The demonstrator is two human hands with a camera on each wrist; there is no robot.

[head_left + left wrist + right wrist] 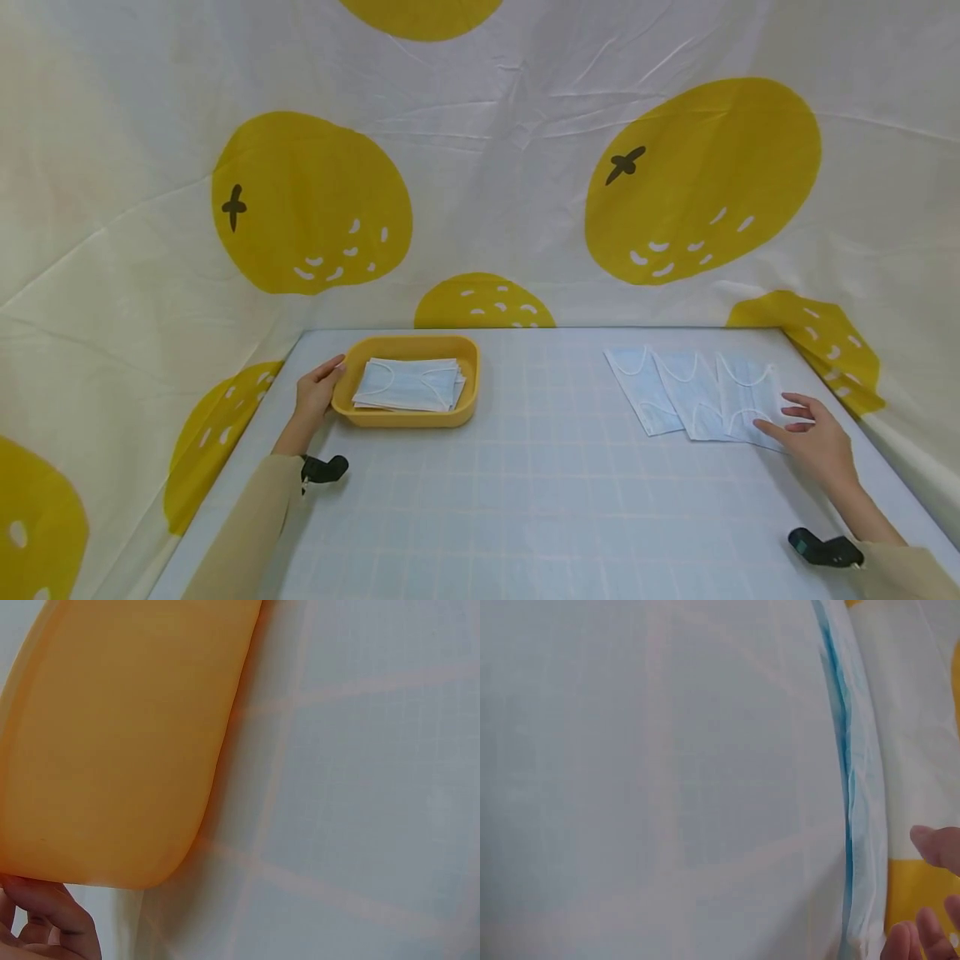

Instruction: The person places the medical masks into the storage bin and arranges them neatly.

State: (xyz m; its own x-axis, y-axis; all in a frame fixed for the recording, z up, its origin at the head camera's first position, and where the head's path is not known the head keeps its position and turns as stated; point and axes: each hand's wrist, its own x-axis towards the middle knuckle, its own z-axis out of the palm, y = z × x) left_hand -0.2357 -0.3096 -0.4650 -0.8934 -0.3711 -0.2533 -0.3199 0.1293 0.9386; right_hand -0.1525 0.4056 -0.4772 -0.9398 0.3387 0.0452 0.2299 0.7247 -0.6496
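A yellow tray (405, 421) stands at the back left, with a small stack of light blue face masks (408, 385) lying in it. At its left end my left hand (317, 390) touches the outer rim with its fingers; in the left wrist view the bent fingers (56, 907) meet the tray's edge. Three more face masks (686, 387) lie fanned and overlapping at the back right. Beside the rightmost mask (750, 383) is my right hand (821, 437), fingers spread apart and thumb over its lower right part. The right wrist view shows a mask's pleated side edge (862, 840) near the fingertips.
A pale checked cloth covers the table (510, 500). White curtain fabric (510, 208) with yellow fruit prints rises along the back and both sides. A dark wrist camera (324, 469) is on the left wrist, another camera (825, 550) on the right.
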